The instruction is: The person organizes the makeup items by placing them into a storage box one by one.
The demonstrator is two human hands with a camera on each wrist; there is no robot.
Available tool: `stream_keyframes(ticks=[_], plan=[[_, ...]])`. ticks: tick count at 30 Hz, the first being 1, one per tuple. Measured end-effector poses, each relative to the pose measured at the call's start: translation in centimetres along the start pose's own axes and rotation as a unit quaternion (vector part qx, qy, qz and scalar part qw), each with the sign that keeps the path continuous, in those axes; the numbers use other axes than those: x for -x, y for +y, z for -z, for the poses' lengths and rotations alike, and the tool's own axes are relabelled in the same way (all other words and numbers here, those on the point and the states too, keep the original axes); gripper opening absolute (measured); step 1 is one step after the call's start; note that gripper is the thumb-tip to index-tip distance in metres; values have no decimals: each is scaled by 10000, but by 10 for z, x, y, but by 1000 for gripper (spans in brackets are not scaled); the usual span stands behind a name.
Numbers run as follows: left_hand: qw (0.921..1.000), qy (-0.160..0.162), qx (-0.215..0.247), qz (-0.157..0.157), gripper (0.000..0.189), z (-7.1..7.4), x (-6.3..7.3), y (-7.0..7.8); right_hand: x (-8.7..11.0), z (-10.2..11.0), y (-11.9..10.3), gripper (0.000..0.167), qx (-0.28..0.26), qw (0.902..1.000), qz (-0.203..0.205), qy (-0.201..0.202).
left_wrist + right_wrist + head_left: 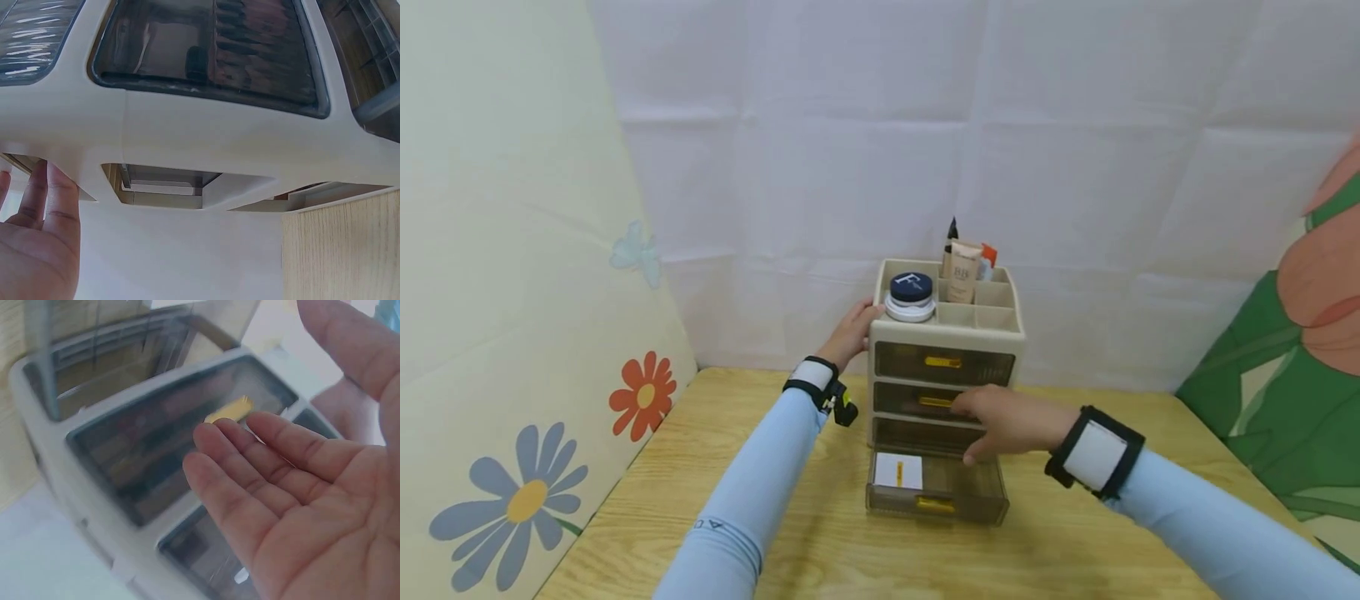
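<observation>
A cream drawer organizer (946,335) with smoky translucent drawers stands on the table. Its bottom drawer (967,510) is pulled out, and a flat white square item (889,471) with a yellow strip lies inside on the left. My left hand (852,332) rests against the organizer's upper left side; in the left wrist view its straight fingers (60,203) reach a side slot. In front of the drawers is my right hand (1018,419), its fingers loosely extended and holding nothing. Its fingertips are near the gold handle (230,410) of a closed drawer; whether they touch it is unclear.
On the organizer's top, a dark-lidded round jar (912,287) sits on a white round case (910,312). A BB cream tube (963,271), a dark-tipped pen-like item (952,233) and a red-capped bottle (988,261) stand upright in compartments. White cloth (805,183) hangs behind the wooden table (820,533).
</observation>
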State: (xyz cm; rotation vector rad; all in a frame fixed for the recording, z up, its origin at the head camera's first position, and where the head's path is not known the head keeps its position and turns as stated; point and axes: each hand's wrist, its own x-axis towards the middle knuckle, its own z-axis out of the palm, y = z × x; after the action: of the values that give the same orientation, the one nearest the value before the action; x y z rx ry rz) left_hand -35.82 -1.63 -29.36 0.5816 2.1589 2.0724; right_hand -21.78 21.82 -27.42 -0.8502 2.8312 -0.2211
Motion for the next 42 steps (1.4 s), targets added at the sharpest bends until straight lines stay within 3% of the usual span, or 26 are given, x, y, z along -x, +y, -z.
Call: stream_keyframes(ticks=[7,15,27,33,42], plan=[[10000,15,-15,10,56,2,-2,2,29,10,14,70,-233,9992,-240,227],[10000,-1,-42,-16,54,3,-3,5,62,19,37,74,-464,9974,-238,488],[10000,-32,9,-84,55,5,1,3,103,12,84,75,-580,9938,-734,609],[10000,0,-26,-91,53,9,2,1,120,-3,117,75,-887,9896,-1055,399],[9999,-4,-38,-124,54,11,1,0,148,-49,169,73,-1175,9785,-1689,167]])
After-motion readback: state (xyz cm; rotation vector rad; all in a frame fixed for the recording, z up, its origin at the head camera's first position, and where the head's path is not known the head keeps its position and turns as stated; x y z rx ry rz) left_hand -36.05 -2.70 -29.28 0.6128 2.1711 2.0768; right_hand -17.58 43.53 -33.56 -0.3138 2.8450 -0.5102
